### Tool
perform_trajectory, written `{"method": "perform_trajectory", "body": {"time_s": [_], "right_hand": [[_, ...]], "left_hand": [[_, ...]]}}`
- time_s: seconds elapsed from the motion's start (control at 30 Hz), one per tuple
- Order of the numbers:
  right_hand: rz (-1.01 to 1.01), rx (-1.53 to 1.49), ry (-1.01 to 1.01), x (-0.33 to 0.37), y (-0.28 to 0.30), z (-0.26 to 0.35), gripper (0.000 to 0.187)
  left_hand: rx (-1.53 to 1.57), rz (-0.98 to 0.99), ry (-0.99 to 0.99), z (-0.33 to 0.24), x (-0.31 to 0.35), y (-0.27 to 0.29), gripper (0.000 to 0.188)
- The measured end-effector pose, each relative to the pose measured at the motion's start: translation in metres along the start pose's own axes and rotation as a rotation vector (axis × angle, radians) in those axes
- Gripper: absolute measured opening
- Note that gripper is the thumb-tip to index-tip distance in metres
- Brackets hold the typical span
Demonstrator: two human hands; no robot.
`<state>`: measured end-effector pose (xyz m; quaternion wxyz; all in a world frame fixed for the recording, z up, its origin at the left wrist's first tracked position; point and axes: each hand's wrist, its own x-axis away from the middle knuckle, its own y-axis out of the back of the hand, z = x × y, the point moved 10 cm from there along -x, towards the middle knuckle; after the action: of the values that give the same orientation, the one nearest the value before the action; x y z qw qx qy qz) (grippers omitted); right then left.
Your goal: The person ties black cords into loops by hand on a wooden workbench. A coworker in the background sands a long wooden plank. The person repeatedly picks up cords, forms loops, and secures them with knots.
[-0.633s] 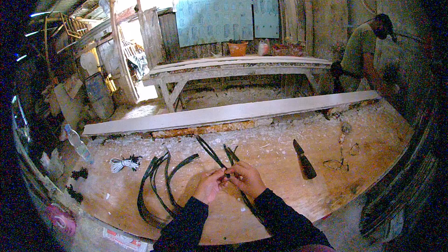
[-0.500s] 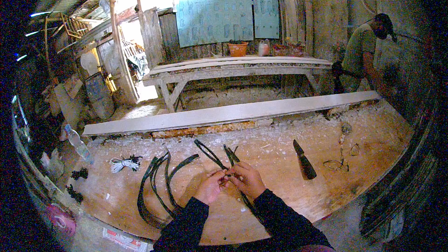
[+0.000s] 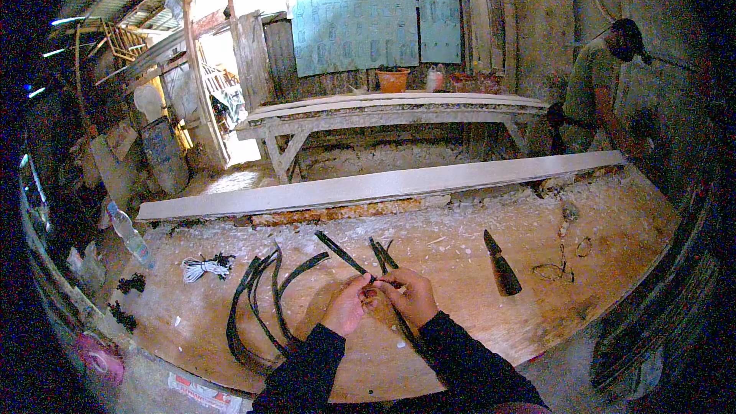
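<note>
Both hands meet over the middle of the wooden tabletop, fingers pinched close together. Between them is a flat black strip (image 3: 341, 251), its free end pointing away to the upper left. My left hand (image 3: 346, 308) grips it near its lower end, and my right hand (image 3: 412, 295) pinches the same spot; the fingertips hide the exact grip. More black strips (image 3: 381, 251) lie beyond and under my right hand. To the left, several long curved black strips (image 3: 239, 326) rest on the board by my left sleeve. A dark knife (image 3: 501, 267) lies right of my hands.
A long white board (image 3: 383, 186) runs along the table's far edge. At left are a bundle of white cord (image 3: 204, 269), small black clumps (image 3: 132, 284) and a plastic bottle (image 3: 129, 234). Thin wire loops (image 3: 553, 268) lie at right. A person (image 3: 594, 88) bends at the far right.
The held strip now shows as one straight flat band instead of two spread strands. My hands have barely shifted, with the fingers still together; the person at far right moved an arm slightly.
</note>
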<state>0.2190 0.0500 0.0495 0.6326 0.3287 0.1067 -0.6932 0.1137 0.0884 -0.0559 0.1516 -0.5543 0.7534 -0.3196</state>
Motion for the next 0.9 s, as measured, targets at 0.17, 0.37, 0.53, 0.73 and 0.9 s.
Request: {"method": "perform_trajectory", "body": {"time_s": [0.17, 0.37, 0.53, 0.73, 0.9], "right_hand": [[0.009, -0.216, -0.326, 0.01, -0.009, -0.049, 0.009], [-0.041, -0.753, -0.68, 0.025, -0.028, -0.087, 0.006], [-0.011, -0.837, -0.691, 0.02, -0.027, -0.079, 0.009], [0.064, -0.734, -0.645, 0.017, -0.028, -0.066, 0.015], [0.119, -0.561, -0.516, 0.015, -0.026, -0.058, 0.016]], "left_hand": [[-0.114, -0.078, -0.094, -0.011, 0.004, 0.003, 0.011], [-0.167, -0.088, -0.126, -0.014, 0.006, -0.005, 0.011], [-0.219, -0.109, -0.168, -0.019, 0.009, -0.007, 0.01], [-0.164, -0.133, -0.222, -0.025, 0.01, -0.005, 0.009], [-0.142, -0.125, -0.263, -0.032, 0.014, -0.007, 0.008]]}}
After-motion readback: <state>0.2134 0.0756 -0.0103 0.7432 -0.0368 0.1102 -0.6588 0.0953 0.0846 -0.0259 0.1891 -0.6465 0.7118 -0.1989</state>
